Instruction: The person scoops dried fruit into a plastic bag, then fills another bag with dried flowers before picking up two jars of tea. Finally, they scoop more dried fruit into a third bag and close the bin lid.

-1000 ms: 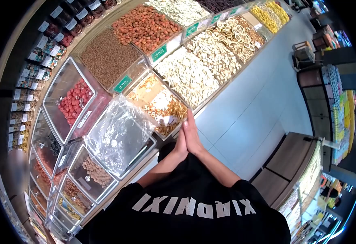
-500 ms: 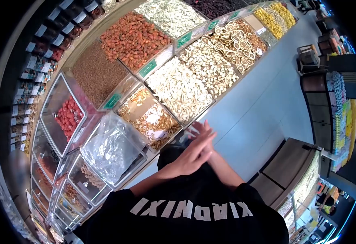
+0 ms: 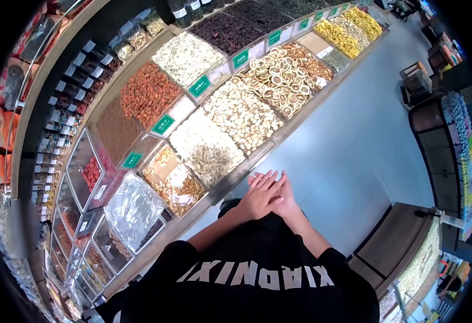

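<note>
My left hand (image 3: pixel 258 202) lies across my right hand (image 3: pixel 286 200) in front of my dark shirt (image 3: pixel 257 280). The left fingers are stretched out and slightly apart. Behind them the right hand is held flat with its fingers extended, partly covered by the left. I see nothing held in either hand. Closest to them is the wooden edge (image 3: pixel 236 175) of a display counter. Just beyond that edge are a bin of pale dried slices (image 3: pixel 206 148) and a bin of brownish dried pieces (image 3: pixel 176 185).
A clear plastic bag (image 3: pixel 134 210) covers a bin at the left. Lidded clear bins (image 3: pixel 85 169) and rows of jars (image 3: pixel 82 81) stand farther left. Grey floor (image 3: pixel 338 161) runs along the counter. A brown cabinet (image 3: pixel 392 242) stands at the right.
The view has shifted, so the bins sit lower and farther left and more shelving shows. My hands were crossed with blurred fingers; now they overlap flatter and appear slightly lower.
</note>
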{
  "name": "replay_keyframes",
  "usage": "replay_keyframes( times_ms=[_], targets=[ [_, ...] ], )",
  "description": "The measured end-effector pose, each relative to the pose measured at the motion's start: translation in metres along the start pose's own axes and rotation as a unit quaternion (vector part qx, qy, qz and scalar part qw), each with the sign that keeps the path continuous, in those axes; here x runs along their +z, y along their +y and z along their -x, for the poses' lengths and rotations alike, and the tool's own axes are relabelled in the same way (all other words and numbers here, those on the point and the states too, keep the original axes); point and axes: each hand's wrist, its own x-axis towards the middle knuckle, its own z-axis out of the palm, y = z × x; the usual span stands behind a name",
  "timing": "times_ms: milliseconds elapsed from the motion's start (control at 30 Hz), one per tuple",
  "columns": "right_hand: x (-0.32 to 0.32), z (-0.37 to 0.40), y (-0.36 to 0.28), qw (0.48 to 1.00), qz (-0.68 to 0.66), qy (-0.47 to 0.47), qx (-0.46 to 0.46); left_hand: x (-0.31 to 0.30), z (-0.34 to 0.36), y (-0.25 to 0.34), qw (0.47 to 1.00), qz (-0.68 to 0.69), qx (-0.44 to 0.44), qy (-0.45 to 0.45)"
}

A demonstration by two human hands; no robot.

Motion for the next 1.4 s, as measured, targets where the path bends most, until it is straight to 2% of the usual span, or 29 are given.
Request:
replay_keyframes(
  times_ms=[67,100,233,333,433,467,633,767,900,967,1033,1167,1233,1400],
  targets=[
    [-0.003,0.019,-0.036,0.999,0.043,-0.007,-0.008,0.02,-0.011,-0.009,0.994,-0.103,0.011,0.037],
    [-0.006,0.03,-0.058,0.997,0.071,-0.023,-0.006,0.026,-0.018,-0.011,0.994,-0.093,-0.017,0.045],
    [-0.009,0.048,-0.117,0.974,0.203,0.09,-0.049,0.037,-0.013,-0.017,0.982,-0.036,-0.171,0.066],
    [-0.023,0.043,-0.153,0.96,0.248,0.123,-0.03,0.029,0.011,-0.024,0.961,0.06,-0.259,0.075],
    [-0.022,0.032,-0.17,0.953,0.267,0.14,-0.033,0.012,0.029,-0.013,0.932,0.051,-0.333,0.133],
    [-0.019,0.025,-0.174,0.95,0.273,0.147,-0.027,0.022,0.039,-0.025,0.922,0.024,-0.347,0.167],
    [-0.006,-0.016,-0.164,0.942,0.292,0.162,0.024,-0.017,0.052,-0.047,0.879,-0.03,-0.38,0.287],
    [0.011,-0.047,-0.146,0.941,0.309,0.116,0.08,-0.092,0.043,-0.077,0.839,-0.094,-0.38,0.377],
    [0.035,-0.069,-0.126,0.917,0.357,0.14,0.11,-0.184,0.038,-0.139,0.811,-0.2,-0.352,0.422],
    [0.046,-0.082,-0.125,0.9,0.393,0.154,0.112,-0.248,0.03,-0.197,0.763,-0.251,-0.42,0.423],
    [0.056,-0.083,-0.125,0.88,0.431,0.165,0.107,-0.28,0.031,-0.236,0.753,-0.287,-0.402,0.434],
    [0.058,-0.085,-0.141,0.857,0.465,0.214,0.065,-0.306,0.028,-0.297,0.755,-0.28,-0.408,0.43],
    [0.06,-0.08,-0.147,0.86,0.448,0.238,0.052,-0.308,0.022,-0.304,0.766,-0.233,-0.419,0.428],
    [0.049,-0.076,-0.155,0.876,0.398,0.269,0.034,-0.303,0.009,-0.301,0.749,-0.262,-0.429,0.432]
  ],
)
